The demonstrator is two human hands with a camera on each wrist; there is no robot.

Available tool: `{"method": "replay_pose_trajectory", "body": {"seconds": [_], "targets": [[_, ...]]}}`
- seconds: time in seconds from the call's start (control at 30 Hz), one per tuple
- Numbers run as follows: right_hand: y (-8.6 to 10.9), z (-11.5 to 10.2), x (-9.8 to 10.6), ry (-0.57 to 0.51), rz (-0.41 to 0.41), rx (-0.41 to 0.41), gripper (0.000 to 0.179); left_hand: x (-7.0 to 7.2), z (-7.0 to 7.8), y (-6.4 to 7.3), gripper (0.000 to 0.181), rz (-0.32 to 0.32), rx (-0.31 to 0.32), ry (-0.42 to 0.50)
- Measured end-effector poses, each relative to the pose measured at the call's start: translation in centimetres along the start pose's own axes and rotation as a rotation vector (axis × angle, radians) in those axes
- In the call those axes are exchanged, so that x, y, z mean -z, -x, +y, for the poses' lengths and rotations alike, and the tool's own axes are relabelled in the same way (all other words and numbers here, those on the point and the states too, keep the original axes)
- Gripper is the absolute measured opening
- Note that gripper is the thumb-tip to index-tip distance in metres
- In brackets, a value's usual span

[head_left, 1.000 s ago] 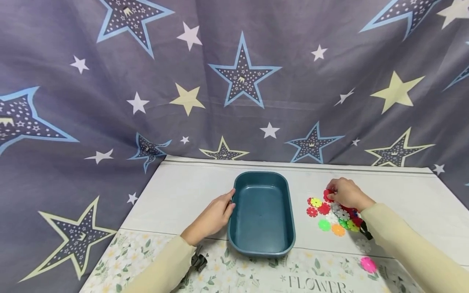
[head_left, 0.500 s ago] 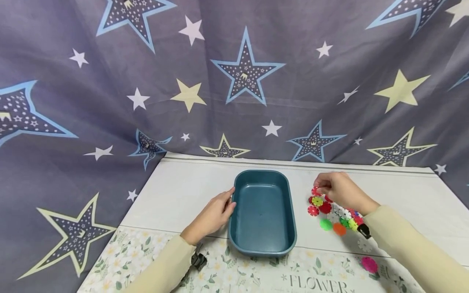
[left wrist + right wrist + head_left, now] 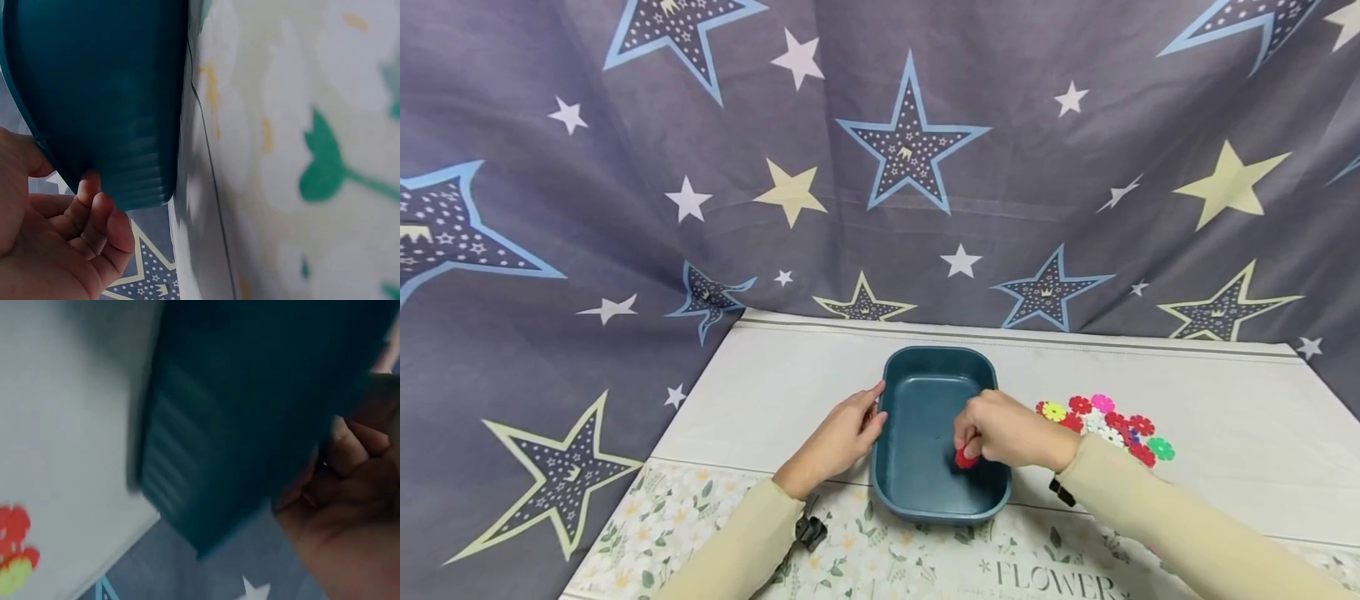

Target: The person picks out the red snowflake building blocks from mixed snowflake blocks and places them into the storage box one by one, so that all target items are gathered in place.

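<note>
A teal rectangular plastic bin point(image 3: 925, 492) stands in the middle of the table. My left hand point(image 3: 838, 437) grips its left rim; in the left wrist view the fingers point(image 3: 94, 219) curl against the outer wall at the rim. Inside the bin, low over its floor, my right hand point(image 3: 1007, 429) pinches a red flower-shaped plastic disc point(image 3: 966, 458). The right wrist view shows that hand point(image 3: 350, 494) behind the bin wall point(image 3: 206, 456), its fingertips hidden. To the right lies a loose pile of notched discs, among them a yellow one point(image 3: 1053, 411) and a white one point(image 3: 1094, 421).
A green disc point(image 3: 1161, 448) and a pink disc point(image 3: 1102, 403) lie at the edges of the pile. Behind the table hangs a grey star-print curtain point(image 3: 880, 242). The near part of the tablecloth point(image 3: 917, 558) has a flower print.
My right hand has picked a red disc at the far left of the pile and carried it left into the bin. The left hand stays on the rim.
</note>
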State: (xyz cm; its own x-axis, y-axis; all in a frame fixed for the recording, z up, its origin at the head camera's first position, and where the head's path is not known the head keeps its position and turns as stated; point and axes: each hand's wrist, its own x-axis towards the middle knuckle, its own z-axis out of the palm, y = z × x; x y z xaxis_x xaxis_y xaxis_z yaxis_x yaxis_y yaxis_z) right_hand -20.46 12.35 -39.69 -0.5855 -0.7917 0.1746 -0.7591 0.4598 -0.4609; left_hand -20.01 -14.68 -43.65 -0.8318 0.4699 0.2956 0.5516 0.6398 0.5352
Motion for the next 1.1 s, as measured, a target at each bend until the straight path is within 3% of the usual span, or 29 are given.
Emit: {"method": "replay_pose_trajectory", "body": {"seconds": [0.27, 0.5, 0.67, 0.87, 1.0, 1.1], "targets": [[-0.6, -0.9, -1.9, 0.053, -0.106, -0.058, 0.021, 0.0, 0.2, -0.1, 0.047, -0.002, -0.009, 0.003], [-0.5, -1.9, -2.4, 0.197, -0.113, -0.102, 0.023, 0.2, 0.2, -0.1, 0.047, -0.002, -0.004, 0.026], [-0.5, -2.1, -2.7, 0.241, -0.112, -0.126, 0.030, 0.2, 0.1, -0.2, 0.047, 0.011, -0.016, 0.030], [-0.5, -1.8, -2.9, 0.231, -0.103, -0.106, 0.036, 0.2, 0.1, -0.2, 0.047, 0.019, -0.016, 0.038], [-0.2, -1.5, -2.5, 0.187, -0.083, -0.093, 0.025, 0.1, 0.0, -0.1, 0.047, 0.020, -0.016, 0.040], [0.5, -1.0, -1.5, 0.127, -0.021, -0.061, 0.012, 0.0, -0.2, 0.1, 0.047, 0.022, -0.014, 0.043]]}}
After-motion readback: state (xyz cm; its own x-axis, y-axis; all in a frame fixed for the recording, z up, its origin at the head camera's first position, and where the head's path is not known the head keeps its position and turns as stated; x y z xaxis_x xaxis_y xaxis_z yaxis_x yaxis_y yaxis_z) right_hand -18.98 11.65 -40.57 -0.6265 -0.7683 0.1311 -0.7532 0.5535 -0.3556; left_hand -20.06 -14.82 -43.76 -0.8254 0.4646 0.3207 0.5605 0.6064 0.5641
